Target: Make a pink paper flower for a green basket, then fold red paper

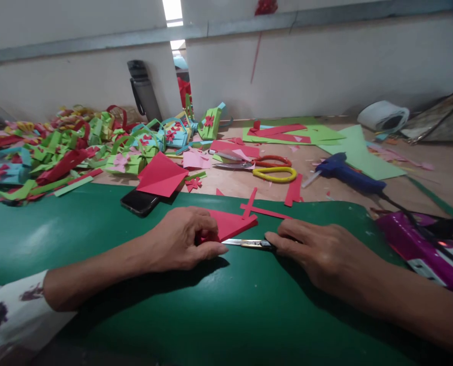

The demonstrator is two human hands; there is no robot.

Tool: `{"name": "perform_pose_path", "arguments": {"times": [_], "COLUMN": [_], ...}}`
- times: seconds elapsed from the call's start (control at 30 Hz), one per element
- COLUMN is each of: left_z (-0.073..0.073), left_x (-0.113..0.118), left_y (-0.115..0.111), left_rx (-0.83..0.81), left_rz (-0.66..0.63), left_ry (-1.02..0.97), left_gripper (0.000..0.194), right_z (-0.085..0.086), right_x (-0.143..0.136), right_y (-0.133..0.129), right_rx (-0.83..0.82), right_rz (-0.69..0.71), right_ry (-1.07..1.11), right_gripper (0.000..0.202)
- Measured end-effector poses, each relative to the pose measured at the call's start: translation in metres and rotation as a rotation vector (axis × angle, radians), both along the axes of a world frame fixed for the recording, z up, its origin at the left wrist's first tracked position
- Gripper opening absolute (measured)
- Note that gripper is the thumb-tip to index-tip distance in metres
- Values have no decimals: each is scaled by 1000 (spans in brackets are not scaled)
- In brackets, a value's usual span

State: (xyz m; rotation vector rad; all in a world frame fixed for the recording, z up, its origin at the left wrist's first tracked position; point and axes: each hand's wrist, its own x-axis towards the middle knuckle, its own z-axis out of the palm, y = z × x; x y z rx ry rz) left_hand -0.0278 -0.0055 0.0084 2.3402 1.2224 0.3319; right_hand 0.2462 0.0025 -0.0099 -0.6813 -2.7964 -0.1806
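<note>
My left hand (184, 236) pinches a folded piece of red paper (232, 224) above the green mat (218, 315). In my right hand (318, 249) is a utility knife (252, 244), its blade pointing left. The blade lies along the lower edge of the red paper, close to my left fingertips; whether it is inside the fold I cannot tell. Thin red paper strips (266, 211) lie just behind the folded paper. A red paper square (163, 175) rests partly over a black phone (139, 202) beyond my left hand.
Scissors (274, 174) with red and yellow handles lie at the back. A blue glue gun (350, 173) and a purple power strip (420, 249) with cables are on the right. Paper baskets (125, 162) crowd the left, near a dark bottle (145, 91). Green sheets (359, 152) lie behind.
</note>
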Motion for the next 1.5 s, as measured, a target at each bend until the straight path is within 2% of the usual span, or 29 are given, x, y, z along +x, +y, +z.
{"name": "perform_pose_path", "arguments": {"times": [0.1,0.2,0.37,0.73,1.5], "left_z": [10,16,13,5,2], "left_x": [12,17,11,4,3], "left_y": [12,27,42,38,37], "left_rx": [-113,-225,-299,-258,-270], "left_rz": [67,57,-11,-32,1], "left_ry": [147,228,109,15,2], "left_gripper": [35,34,23,13,13], "right_z": [0,1,0,-2,-2], "right_x": [0,0,1,2,-6], "right_y": [0,0,0,1,2], "right_rx": [-8,-17,-12,-85,-105], "right_rz": [-4,-14,-7,-31,3], "right_ry": [-14,-33,-29,-53,-20], "right_gripper": [34,34,34,32,31]}}
